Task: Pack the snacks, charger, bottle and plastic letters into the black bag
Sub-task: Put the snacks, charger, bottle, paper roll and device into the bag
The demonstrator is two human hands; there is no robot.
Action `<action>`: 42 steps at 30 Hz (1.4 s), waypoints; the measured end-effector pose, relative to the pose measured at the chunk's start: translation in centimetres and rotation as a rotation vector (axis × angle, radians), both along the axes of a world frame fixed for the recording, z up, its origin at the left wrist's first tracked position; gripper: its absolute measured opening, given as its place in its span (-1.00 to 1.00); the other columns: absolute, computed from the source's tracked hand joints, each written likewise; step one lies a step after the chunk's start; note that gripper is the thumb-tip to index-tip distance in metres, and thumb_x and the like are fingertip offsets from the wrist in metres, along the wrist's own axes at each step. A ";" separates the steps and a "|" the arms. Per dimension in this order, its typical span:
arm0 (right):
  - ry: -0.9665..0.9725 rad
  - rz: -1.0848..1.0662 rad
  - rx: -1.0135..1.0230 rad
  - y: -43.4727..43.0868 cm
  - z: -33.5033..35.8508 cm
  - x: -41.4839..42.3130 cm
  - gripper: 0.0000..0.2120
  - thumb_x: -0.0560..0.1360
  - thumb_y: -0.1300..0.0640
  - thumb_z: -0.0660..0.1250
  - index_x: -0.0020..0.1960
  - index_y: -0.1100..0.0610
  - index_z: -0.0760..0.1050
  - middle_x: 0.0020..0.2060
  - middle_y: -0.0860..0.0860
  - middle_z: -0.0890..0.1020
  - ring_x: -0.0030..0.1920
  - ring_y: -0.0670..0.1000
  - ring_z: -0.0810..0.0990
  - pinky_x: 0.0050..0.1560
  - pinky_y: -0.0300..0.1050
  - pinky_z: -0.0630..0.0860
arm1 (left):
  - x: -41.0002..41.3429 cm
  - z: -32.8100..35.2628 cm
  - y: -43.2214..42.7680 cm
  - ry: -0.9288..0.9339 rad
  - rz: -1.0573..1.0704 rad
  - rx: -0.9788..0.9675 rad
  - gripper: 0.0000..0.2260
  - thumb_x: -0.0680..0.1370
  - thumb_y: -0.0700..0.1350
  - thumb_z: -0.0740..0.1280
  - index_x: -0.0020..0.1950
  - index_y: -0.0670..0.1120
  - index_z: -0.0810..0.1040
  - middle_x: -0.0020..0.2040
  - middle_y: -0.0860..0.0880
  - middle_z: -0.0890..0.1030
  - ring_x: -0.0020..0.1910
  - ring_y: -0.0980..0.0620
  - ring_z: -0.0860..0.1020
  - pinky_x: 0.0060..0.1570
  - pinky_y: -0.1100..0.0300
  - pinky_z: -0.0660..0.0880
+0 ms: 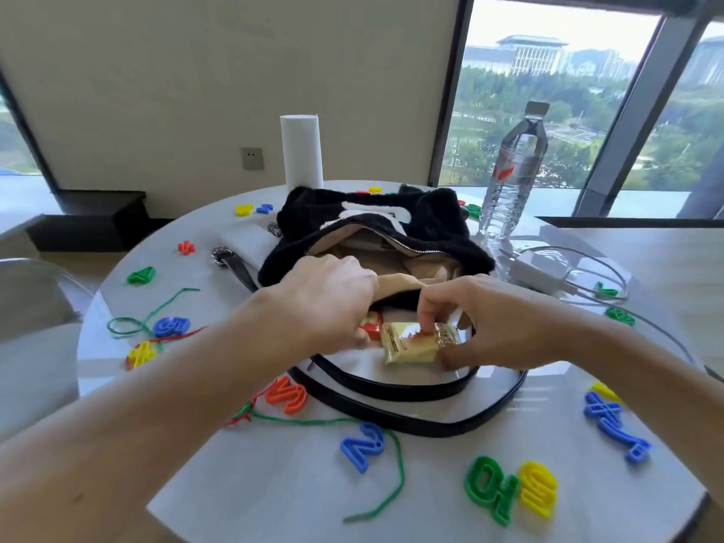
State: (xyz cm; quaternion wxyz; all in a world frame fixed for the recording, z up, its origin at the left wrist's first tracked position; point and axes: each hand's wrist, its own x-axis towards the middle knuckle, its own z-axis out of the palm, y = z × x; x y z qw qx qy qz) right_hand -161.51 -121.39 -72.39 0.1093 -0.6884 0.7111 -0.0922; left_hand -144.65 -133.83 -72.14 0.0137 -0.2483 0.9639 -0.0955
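Note:
A fuzzy black bag (438,225) lies unzipped in the middle of the round white table (274,484), its tan lining showing. My left hand (325,299) is closed on a red snack packet (371,330) at the bag's near edge. My right hand (497,323) pinches a gold snack packet (407,346) just in front of the opening. A clear water bottle (509,170) stands behind the bag on the right. The white charger (536,268) with its cable lies to the bag's right. Several coloured plastic letters, such as a blue one (362,444), are scattered around.
The bag's black strap (411,421) loops across the table in front of me. Green yarn (391,476) and red yarn trail over the near and left side. A white paper roll (301,150) stands behind the bag. A window is at the back right.

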 end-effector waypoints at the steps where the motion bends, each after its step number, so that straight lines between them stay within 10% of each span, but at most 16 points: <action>1: -0.032 -0.012 -0.021 0.1 0.1 -0.2 -0.72 0.33 -0.03 0.55 -0.05 -0.11 0.50 -0.08 -0.14 0.58 -0.15 -0.23 0.46 -0.22 -0.30 0.38 | 0.0 -0.1 0.2 0.006 0.005 0.026 -0.68 0.47 0.14 0.44 -0.18 0.30 0.26 -0.13 -0.01 0.45 -0.22 -0.02 0.44 -0.29 0.10 0.38; 3: -0.107 -0.050 -0.050 0.2 0.3 -0.7 -0.74 0.32 0.00 0.56 -0.08 -0.10 0.52 -0.13 -0.12 0.60 -0.28 -0.25 0.46 -0.26 -0.28 0.37 | -0.1 -0.4 0.3 0.010 -0.028 0.052 -0.43 0.47 0.09 0.44 -0.08 0.60 0.06 -0.14 -0.02 0.43 -0.18 -0.07 0.45 -0.24 0.06 0.39; 6: -0.320 -0.120 -0.119 0.5 0.6 -1.2 -0.78 0.34 0.07 0.58 -0.11 -0.05 0.57 -0.18 -0.06 0.66 -0.29 -0.17 0.57 -0.17 -0.13 0.50 | -0.1 0.0 -0.6 0.068 -0.053 0.151 -0.68 0.43 0.16 0.43 0.01 0.17 0.32 -0.16 0.04 0.48 -0.17 -0.03 0.50 -0.26 0.11 0.38; 12: -0.838 -0.249 -0.446 0.2 0.6 -1.6 -0.85 0.42 0.18 0.53 -0.11 0.12 0.57 -0.24 0.01 0.70 -0.21 -0.06 0.66 -0.11 -0.17 0.58 | -0.6 2.1 -2.2 0.599 0.017 0.892 -0.69 0.52 0.06 0.41 0.18 0.01 0.44 -0.10 0.01 0.70 -0.26 0.14 0.66 -0.22 0.17 0.58; 20: -0.784 -0.253 -0.648 -1.6 0.4 -0.3 -0.82 0.47 0.14 0.51 0.01 0.12 0.56 -0.05 0.04 0.71 0.03 0.01 0.69 0.18 0.14 0.58 | -2.2 2.9 -1.0 0.906 0.001 1.726 -0.66 0.54 -0.33 0.37 0.30 -0.28 0.45 0.10 -0.30 0.66 0.08 -0.21 0.67 0.09 0.07 0.61; 28: -0.607 -0.170 -0.652 -2.1 1.5 -0.4 -0.67 0.35 0.12 0.61 0.01 -0.07 0.56 -0.02 0.04 0.67 -0.15 0.08 0.72 -0.14 0.04 0.67 | -2.0 3.0 -1.9 0.922 0.067 1.398 -0.58 0.43 -0.17 0.52 0.23 -0.16 0.49 -0.01 -0.15 0.73 -0.01 -0.05 0.71 -0.04 0.15 0.64; 34: -0.575 -0.365 -0.691 -2.7 1.6 -1.4 -0.71 0.41 0.09 0.53 -0.12 -0.08 0.40 -0.12 0.08 0.71 -0.16 0.23 0.71 -0.09 0.35 0.61 | 0.3 3.3 -6.1 0.437 0.015 0.154 -0.85 0.54 -0.14 0.36 -0.09 0.13 0.64 0.10 0.04 0.52 0.15 0.01 0.48 0.21 0.01 0.45; 38: -0.489 -0.399 -0.562 -2.6 0.8 -1.4 -0.75 0.38 0.03 0.55 -0.14 -0.03 0.46 -0.19 0.11 0.70 -0.18 0.25 0.68 0.00 0.34 0.58 | 0.5 0.8 -7.3 0.136 0.103 -0.032 -0.78 0.59 0.00 0.25 0.19 0.10 0.60 0.20 0.01 0.43 0.19 -0.05 0.43 0.10 0.02 0.45; 42: -0.455 -0.407 -0.465 -3.0 -0.2 -0.7 -0.67 0.27 -0.11 0.55 -0.08 -0.06 0.51 -0.12 0.00 0.66 -0.09 0.14 0.65 0.00 0.21 0.58 | -0.2 0.1 -7.5 0.378 0.120 -0.079 -0.80 0.55 0.04 0.32 0.08 -0.05 0.51 0.02 0.02 0.43 0.06 -0.09 0.54 -0.17 0.09 0.34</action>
